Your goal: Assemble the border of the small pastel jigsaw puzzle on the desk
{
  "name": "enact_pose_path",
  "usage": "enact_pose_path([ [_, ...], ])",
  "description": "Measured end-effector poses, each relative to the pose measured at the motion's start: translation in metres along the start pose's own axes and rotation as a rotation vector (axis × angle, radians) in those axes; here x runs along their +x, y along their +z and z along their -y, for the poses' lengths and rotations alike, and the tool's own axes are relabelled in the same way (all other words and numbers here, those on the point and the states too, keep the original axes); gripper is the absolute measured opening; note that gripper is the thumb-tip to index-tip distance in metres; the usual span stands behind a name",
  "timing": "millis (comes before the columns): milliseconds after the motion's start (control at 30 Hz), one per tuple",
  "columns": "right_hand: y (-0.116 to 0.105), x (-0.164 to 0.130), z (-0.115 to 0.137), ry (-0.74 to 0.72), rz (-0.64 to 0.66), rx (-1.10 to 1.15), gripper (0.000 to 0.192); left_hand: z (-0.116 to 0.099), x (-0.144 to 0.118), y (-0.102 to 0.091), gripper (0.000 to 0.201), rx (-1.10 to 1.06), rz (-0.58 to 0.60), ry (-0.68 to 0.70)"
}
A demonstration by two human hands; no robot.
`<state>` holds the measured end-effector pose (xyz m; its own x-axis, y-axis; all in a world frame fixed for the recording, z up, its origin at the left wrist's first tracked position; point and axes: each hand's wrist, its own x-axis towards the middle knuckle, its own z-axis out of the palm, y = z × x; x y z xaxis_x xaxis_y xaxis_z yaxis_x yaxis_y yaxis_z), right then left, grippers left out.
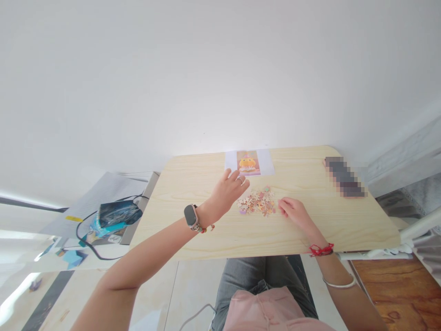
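A heap of small jigsaw puzzle pieces [257, 202], pink, orange and cream on some faces, lies on the wooden tabletop [193, 193]. My left hand [229, 189] hovers over the heap's upper left side, palm down, fingers apart and holding nothing that I can see. At the heap's right edge is my right hand [294, 211], its fingers curled together; whatever is between them is hidden. Just beyond my left fingertips, a white sheet [267, 162] carries a printed picture [248, 163] of a yellow cartoon figure.
A pixelated dark oblong thing [344, 177] lies at the table's right side. A white wall [220, 82] rises behind the table. To the left stands a grey box [144, 193] near a dark blue bag [119, 214] with a black strap.
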<state>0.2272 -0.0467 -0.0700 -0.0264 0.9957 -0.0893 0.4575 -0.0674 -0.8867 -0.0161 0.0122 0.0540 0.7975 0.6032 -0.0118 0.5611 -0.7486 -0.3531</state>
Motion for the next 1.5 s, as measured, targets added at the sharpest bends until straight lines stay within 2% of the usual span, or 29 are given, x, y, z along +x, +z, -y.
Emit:
enact_pose_path([
  [67, 0.0, 0.0, -0.001, -0.001, -0.001, 0.002, 0.032, 0.003, -0.001, -0.004, 0.055, -0.009, -0.035, -0.039],
  [133, 0.001, 0.0, -0.002, 0.005, -0.004, 0.009, 0.032, 0.011, -0.004, -0.007, 0.057, -0.045, -0.095, -0.14],
  [233, 0.002, -0.001, -0.004, 0.017, -0.015, 0.026, 0.031, 0.026, -0.016, 0.0, 0.055, -0.19, -0.152, -0.315],
  [367, 0.005, -0.005, 0.0, -0.002, -0.059, 0.005, 0.028, 0.041, -0.047, 0.039, 0.054, -0.505, -0.113, -0.583],
  [500, 0.008, -0.008, 0.002, -0.048, -0.07, -0.053, 0.024, 0.043, -0.072, 0.078, 0.055, -0.681, -0.064, -0.645],
  [600, 0.009, -0.008, 0.0, -0.052, -0.055, -0.052, 0.025, 0.046, -0.073, 0.088, 0.058, -0.682, -0.077, -0.713],
  [700, 0.008, -0.005, 0.003, -0.009, -0.052, 0.007, 0.026, 0.05, -0.059, 0.085, 0.065, -0.654, -0.12, -0.78],
  [767, 0.01, 0.0, 0.013, 0.013, -0.044, 0.07, 0.026, 0.045, -0.046, 0.079, 0.07, -0.673, -0.17, -0.755],
  [933, 0.021, 0.027, 0.064, -0.06, 0.04, 0.206, 0.032, -0.002, -0.016, 0.055, 0.079, -0.742, -0.281, -0.604],
  [1033, 0.024, 0.044, 0.089, -0.132, 0.024, 0.218, 0.025, -0.022, -0.007, 0.041, 0.083, -0.836, -0.303, -0.594],
  [1067, 0.024, 0.048, 0.093, -0.132, 0.013, 0.239, 0.022, -0.023, -0.006, 0.038, 0.079, -0.92, -0.308, -0.586],
  [1167, 0.016, 0.049, 0.096, -0.134, 0.056, 0.277, 0.019, -0.014, -0.001, 0.031, 0.041, -1.282, -0.286, -0.481],
  [1233, 0.009, 0.045, 0.095, -0.159, 0.104, 0.255, 0.018, -0.009, 0.004, 0.029, 0.026, -1.441, -0.274, -0.438],
  [1333, -0.002, 0.038, 0.097, -0.197, 0.112, 0.207, 0.018, -0.012, 0.011, 0.028, 0.022, -1.556, -0.34, -0.471],
  [1500, -0.005, 0.034, 0.1, -0.166, 0.091, 0.237, 0.019, -0.036, 0.014, 0.036, 0.025, -1.752, -0.5, -0.569],
])
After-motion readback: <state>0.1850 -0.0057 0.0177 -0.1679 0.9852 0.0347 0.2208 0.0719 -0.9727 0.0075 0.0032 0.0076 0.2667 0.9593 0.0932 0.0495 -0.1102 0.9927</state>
